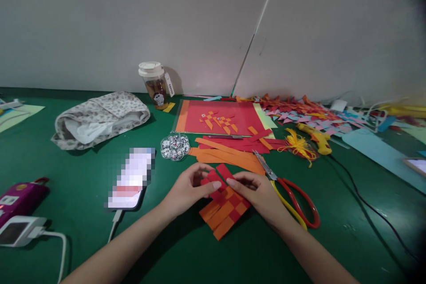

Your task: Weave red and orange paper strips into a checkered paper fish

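Between my hands is a woven paper piece (227,210) of red and orange strips, with a checkered middle and loose strip ends. My left hand (196,184) grips its red strips at the upper left, thumb on top. At the upper right edge, my right hand (254,188) pinches the same piece between thumb and fingers. The fingertips beneath the paper are hidden. Scissors (289,197) with red and yellow handles lie beside my right hand. Just beyond my hands are flat orange paper strips (219,155) and red strips (239,143).
Behind the strips, two small woven fish (218,120) lie on red sheets (193,126). A lidded cup (155,86), floral cloth bag (103,117), tub of googly eyes (175,147) and charging phone (131,179) stand left. Right are yellow cord (301,146), a glue gun (314,137) and its cable.
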`<state>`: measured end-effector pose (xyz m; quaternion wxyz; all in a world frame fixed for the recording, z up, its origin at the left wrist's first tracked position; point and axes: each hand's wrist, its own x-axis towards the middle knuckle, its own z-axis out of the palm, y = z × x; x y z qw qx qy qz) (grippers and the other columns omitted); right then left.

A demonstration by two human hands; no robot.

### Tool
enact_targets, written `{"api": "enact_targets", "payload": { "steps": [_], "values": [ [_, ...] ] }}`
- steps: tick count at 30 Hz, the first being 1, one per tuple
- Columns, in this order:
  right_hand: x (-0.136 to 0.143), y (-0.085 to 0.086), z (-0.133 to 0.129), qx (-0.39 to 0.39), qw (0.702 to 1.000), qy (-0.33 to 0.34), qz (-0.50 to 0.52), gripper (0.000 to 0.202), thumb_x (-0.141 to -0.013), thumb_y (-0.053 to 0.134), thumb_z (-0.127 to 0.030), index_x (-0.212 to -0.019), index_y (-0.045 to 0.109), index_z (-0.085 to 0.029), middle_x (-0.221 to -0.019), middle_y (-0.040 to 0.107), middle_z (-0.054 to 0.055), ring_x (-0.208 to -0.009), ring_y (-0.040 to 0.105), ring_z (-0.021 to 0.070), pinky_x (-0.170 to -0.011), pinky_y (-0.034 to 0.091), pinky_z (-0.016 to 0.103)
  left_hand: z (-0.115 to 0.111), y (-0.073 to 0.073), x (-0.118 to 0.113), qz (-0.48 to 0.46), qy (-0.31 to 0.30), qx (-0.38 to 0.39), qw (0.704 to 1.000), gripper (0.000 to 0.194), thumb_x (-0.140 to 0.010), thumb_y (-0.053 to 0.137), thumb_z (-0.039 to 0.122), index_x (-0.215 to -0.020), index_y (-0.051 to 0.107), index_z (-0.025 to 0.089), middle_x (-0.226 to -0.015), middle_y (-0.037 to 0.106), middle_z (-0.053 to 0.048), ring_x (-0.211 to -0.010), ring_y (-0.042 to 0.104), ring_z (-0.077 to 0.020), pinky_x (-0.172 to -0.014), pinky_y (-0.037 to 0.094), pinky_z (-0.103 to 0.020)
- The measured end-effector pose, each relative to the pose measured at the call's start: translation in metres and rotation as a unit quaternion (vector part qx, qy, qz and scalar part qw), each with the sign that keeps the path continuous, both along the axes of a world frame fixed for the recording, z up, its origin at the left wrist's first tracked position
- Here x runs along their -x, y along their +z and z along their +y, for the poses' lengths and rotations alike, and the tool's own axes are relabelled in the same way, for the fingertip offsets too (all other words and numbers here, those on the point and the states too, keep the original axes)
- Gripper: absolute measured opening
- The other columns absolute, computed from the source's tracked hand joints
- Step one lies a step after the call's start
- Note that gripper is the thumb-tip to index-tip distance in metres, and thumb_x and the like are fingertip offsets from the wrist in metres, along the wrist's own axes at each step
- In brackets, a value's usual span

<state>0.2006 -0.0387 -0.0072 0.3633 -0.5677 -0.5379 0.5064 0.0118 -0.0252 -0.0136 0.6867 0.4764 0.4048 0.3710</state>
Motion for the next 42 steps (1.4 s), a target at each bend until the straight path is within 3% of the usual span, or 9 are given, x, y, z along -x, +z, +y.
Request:
{"api": "enact_targets", "payload": {
  "steps": [3,6,10,20,25,31,36,42],
  "values": [
    [-0.0021,-0.0036,0.0017,-0.016,0.998,-0.053,0.016,0.025,-0.067,0.071,-0.043,-0.073,0.068,-0.019,-0.07,0.066,0.0,-0.066,0.059,0.014,-0.06,0.046,0.023,-0.0006,-0.0002,-0.0014,-0.013,-0.013,-0.007,1.0,0.033,-0.068,0.074,0.028,-0.091,0.055,0.016,-0.085,0.061,-0.003,-0.072,0.057,-0.0121,-0.068,0.044,-0.026],
    [-0.0025,-0.0059,0.0017,-0.024,0.998,-0.059,0.021,0.025,-0.065,0.072,-0.043,-0.072,0.067,-0.019,-0.07,0.066,0.0,-0.066,0.059,0.0141,-0.062,0.046,0.024,-0.0007,0.0007,-0.0016,-0.015,-0.011,-0.012,1.0,0.027,-0.069,0.072,0.028,-0.085,0.054,0.015,-0.081,0.06,-0.001,-0.072,0.056,-0.0114,-0.068,0.043,-0.024],
    [0.0001,-0.0053,0.0,-0.017,0.999,-0.031,0.011,0.024,-0.067,0.07,-0.042,-0.072,0.067,-0.019,-0.071,0.066,0.0,-0.067,0.059,0.0141,-0.062,0.046,0.023,-0.0015,-0.0002,-0.0015,0.014,0.001,0.0,1.0,0.027,-0.07,0.07,0.031,-0.083,0.053,0.015,-0.077,0.057,0.0,-0.065,0.053,-0.0099,-0.058,0.041,-0.022],
    [0.0047,-0.0017,-0.0018,0.003,1.0,0.005,0.0,0.027,-0.067,0.069,-0.045,-0.074,0.066,-0.018,-0.072,0.066,0.002,-0.067,0.06,0.0159,-0.06,0.048,0.026,-0.0024,-0.0026,-0.0008,-0.003,0.026,0.023,0.999,0.047,-0.065,0.074,0.027,-0.106,0.052,0.016,-0.074,0.061,0.0,-0.063,0.058,-0.0117,-0.065,0.046,-0.027],
    [0.0059,-0.0012,-0.0027,0.006,0.999,0.048,-0.011,0.029,-0.069,0.068,-0.046,-0.073,0.066,-0.018,-0.069,0.064,0.001,-0.063,0.058,0.0146,-0.056,0.045,0.024,-0.0018,-0.0022,0.0001,0.02,0.03,0.008,0.999,0.033,-0.065,0.074,0.028,-0.089,0.055,0.016,-0.071,0.061,-0.001,-0.064,0.059,-0.013,-0.063,0.045,-0.026],
    [0.0056,-0.0002,-0.0031,0.03,0.995,0.091,0.016,0.027,-0.072,0.067,-0.044,-0.076,0.067,-0.017,-0.069,0.065,0.0,-0.062,0.058,0.013,-0.054,0.043,0.023,-0.0021,-0.0038,-0.0009,0.005,0.032,0.001,0.999,0.036,-0.065,0.075,0.029,-0.087,0.049,0.017,-0.065,0.059,0.003,-0.056,0.057,-0.0105,-0.058,0.044,-0.024],
    [0.0022,0.0005,-0.0025,0.024,0.998,0.043,0.043,0.026,-0.07,0.069,-0.043,-0.079,0.068,-0.018,-0.077,0.068,0.001,-0.07,0.062,0.0151,-0.063,0.048,0.025,-0.0022,-0.0021,-0.0019,-0.005,0.022,0.013,1.0,0.049,-0.06,0.078,0.026,-0.098,0.049,0.017,-0.073,0.06,0.002,-0.058,0.055,-0.009,-0.06,0.044,-0.024],
    [0.0007,-0.0043,0.0006,-0.001,0.996,-0.036,0.08,0.031,-0.069,0.069,-0.046,-0.081,0.064,-0.018,-0.085,0.069,0.005,-0.08,0.064,0.0198,-0.073,0.05,0.03,-0.0033,-0.0037,-0.0006,0.084,-0.015,-0.022,0.996,0.033,-0.058,0.078,0.028,-0.081,0.058,0.016,-0.069,0.06,0.001,-0.06,0.055,-0.0114,-0.06,0.042,-0.024]
  ]
}}
